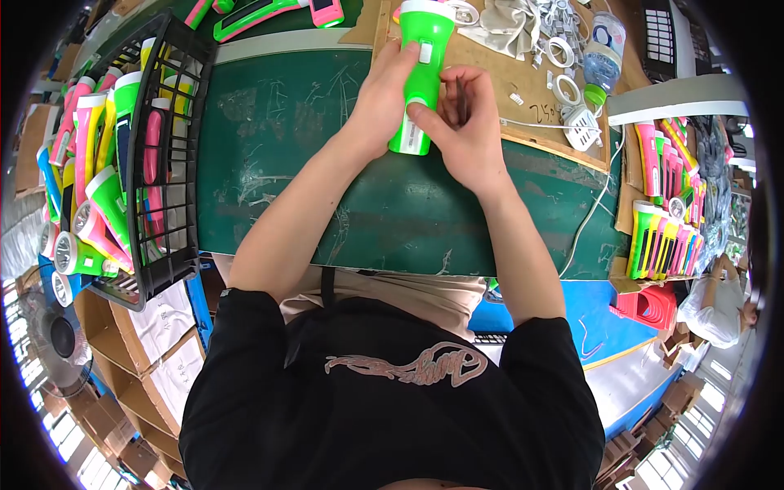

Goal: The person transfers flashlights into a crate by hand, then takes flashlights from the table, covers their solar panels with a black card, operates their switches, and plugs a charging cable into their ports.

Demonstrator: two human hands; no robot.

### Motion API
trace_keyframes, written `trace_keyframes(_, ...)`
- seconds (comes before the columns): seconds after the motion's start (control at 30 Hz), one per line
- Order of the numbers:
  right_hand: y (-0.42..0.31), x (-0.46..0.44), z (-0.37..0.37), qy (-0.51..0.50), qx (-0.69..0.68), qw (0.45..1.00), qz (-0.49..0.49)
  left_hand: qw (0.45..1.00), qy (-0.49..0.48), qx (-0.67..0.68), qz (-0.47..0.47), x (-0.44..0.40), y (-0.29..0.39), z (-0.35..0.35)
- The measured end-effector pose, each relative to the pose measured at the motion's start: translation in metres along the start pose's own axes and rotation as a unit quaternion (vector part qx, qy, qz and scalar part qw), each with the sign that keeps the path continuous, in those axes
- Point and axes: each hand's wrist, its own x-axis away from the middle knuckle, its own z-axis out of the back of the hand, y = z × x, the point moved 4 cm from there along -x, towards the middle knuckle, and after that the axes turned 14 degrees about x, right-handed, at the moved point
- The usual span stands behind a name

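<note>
A bright green flashlight (425,82) with a white head rim, a pale switch and a white label near its tail is held over the far side of the table. My left hand (377,102) is closed around its left side. On the other side, my right hand (472,131) presses its thumb to the lower body near the label, its fingers curled. Whether something small is also between those fingers, I cannot make out.
A black crate (171,163) full of colourful flashlights stands at the left of the green table (286,204). Cables, a cloth (510,24), a power strip (581,129) and a bottle (603,57) lie at the back right. More flashlights (665,241) fill a carton on the right; a person (719,306) is beyond.
</note>
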Motion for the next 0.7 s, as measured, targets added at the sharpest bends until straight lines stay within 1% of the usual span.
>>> trace_keyframes(0.03,0.005,0.0,-0.003,-0.028,-0.109,0.992,-0.048,1.0,-0.001,0.001,0.002,0.001,-0.003,-0.001)
trace_keyframes(0.07,0.005,0.001,-0.001,-0.025,-0.108,0.993,-0.05,1.0,0.007,0.009,-0.003,0.001,-0.006,-0.002)
trace_keyframes(0.13,0.0,-0.002,-0.001,-0.061,-0.08,0.992,-0.078,1.0,0.012,0.013,-0.012,0.0,-0.003,-0.005)
trace_keyframes(0.2,0.006,0.0,-0.004,-0.049,-0.086,0.992,-0.077,0.999,0.018,-0.024,-0.015,0.002,0.001,-0.006)
trace_keyframes(0.23,0.007,0.002,-0.005,-0.033,-0.069,0.995,-0.056,0.999,0.018,-0.025,-0.012,0.003,0.002,-0.006)
trace_keyframes(0.27,0.007,0.004,-0.003,-0.015,-0.05,0.998,-0.035,1.0,0.004,-0.007,0.01,0.004,0.003,-0.007)
trace_keyframes(0.3,0.006,0.004,0.001,-0.013,-0.05,0.998,-0.035,0.999,-0.012,0.011,0.03,0.003,0.005,-0.007)
trace_keyframes(0.33,-0.003,0.004,0.011,0.034,0.026,0.998,0.052,0.999,-0.013,0.012,0.029,0.003,0.008,-0.003)
trace_keyframes(0.37,-0.011,0.005,0.02,0.08,0.101,0.982,0.137,0.996,-0.015,0.042,0.083,0.003,0.006,0.003)
trace_keyframes(0.4,-0.012,0.004,0.027,0.138,0.128,0.968,0.166,0.988,-0.017,0.071,0.138,0.004,0.004,0.005)
trace_keyframes(0.47,-0.004,-0.002,0.038,0.185,0.183,0.952,0.163,0.989,-0.006,0.076,0.128,0.003,0.006,0.006)
trace_keyframes(0.5,-0.001,-0.006,0.041,0.203,0.221,0.943,0.142,0.986,-0.005,0.07,0.15,0.004,0.008,0.005)
trace_keyframes(0.53,0.002,-0.008,0.044,0.204,0.222,0.943,0.142,0.983,-0.004,0.065,0.172,0.006,0.009,0.003)
trace_keyframes(0.57,0.008,-0.011,0.043,0.164,0.279,0.94,0.107,0.983,-0.005,0.065,0.172,0.007,0.011,0.0)
trace_keyframes(0.6,0.014,-0.013,0.04,0.122,0.334,0.932,0.071,0.987,0.004,0.067,0.146,0.007,0.014,-0.003)
trace_keyframes(0.63,0.018,-0.013,0.037,0.108,0.378,0.918,0.044,0.99,0.013,0.069,0.122,0.008,0.016,-0.004)
trace_keyframes(0.7,0.025,-0.012,0.035,0.092,0.388,0.916,0.029,0.991,0.013,0.052,0.123,0.009,0.016,-0.005)
